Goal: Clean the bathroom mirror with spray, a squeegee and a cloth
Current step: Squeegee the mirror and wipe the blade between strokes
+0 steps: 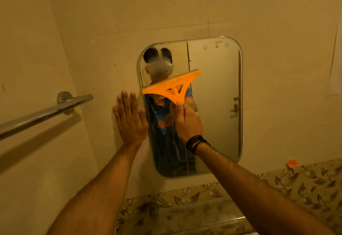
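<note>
Midway, by the look — orange squeegee (173, 86) gripped in right hand (187, 122), blade tilted across the mirror (214, 105); left hand (130, 118) flat on wall, fingers straight. Streaks below unwiped; cloth, spray unseen.

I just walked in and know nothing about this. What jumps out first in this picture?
The bright orange squeegee catches the eye, held slanted across the upper left part of the rounded mirror by the right hand, which grips its handle from below. The left hand is spread flat on the tiled wall just left of the mirror. A shiny metal towel bar juts in from the far left.
</note>
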Tool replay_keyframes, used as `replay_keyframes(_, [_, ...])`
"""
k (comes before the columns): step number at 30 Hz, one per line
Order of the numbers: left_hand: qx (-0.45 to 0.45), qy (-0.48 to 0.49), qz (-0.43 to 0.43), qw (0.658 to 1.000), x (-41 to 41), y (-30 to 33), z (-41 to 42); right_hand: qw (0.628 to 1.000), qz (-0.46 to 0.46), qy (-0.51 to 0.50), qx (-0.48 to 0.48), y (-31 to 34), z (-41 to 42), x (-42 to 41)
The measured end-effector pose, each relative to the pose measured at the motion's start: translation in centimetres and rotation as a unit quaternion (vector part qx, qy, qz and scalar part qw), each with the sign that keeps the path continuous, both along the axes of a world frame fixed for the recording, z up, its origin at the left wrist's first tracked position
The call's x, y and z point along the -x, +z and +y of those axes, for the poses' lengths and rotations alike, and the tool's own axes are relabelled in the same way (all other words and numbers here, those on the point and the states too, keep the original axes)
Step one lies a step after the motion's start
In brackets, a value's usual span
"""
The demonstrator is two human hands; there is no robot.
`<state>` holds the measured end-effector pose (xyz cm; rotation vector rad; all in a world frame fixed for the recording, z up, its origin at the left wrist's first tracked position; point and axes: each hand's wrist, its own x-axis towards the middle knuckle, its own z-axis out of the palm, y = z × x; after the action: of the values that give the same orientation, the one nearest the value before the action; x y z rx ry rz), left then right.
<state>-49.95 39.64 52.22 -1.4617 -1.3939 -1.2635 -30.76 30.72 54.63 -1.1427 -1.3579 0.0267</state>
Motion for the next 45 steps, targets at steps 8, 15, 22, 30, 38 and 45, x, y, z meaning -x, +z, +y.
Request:
replay_keyframes(8, [-0.016,-0.014,-0.006,1.0,0.1,-0.2,0.2,0.999,0.008,0.002,0.035,-10.6,-0.3,0.1])
replay_keyframes(15, [-0.022,-0.02,-0.009,1.0,0.0,-0.2,0.0,0.997,-0.009,0.011,0.079,-15.9,-2.2,-0.7])
replay_keyframes(22, [-0.03,-0.02,-0.012,0.999,-0.1,-0.3,0.0,0.997,0.06,0.043,0.009,-6.7,-1.9,-0.8])
replay_keyframes(30, [-0.034,-0.007,-0.008,0.999,0.2,-0.5,0.5,1.0,0.006,0.027,0.006,-2.5,0.3,-1.0])
replay_keyframes(38, [-0.028,-0.022,-0.012,0.999,0.0,-0.4,0.2,0.998,0.002,0.011,0.066,-15.2,-0.5,-0.9])
replay_keyframes(45, [-0.014,-0.027,-0.015,0.999,0.1,-2.6,-0.3,0.995,0.025,0.031,0.088,-19.4,-2.1,-1.0])
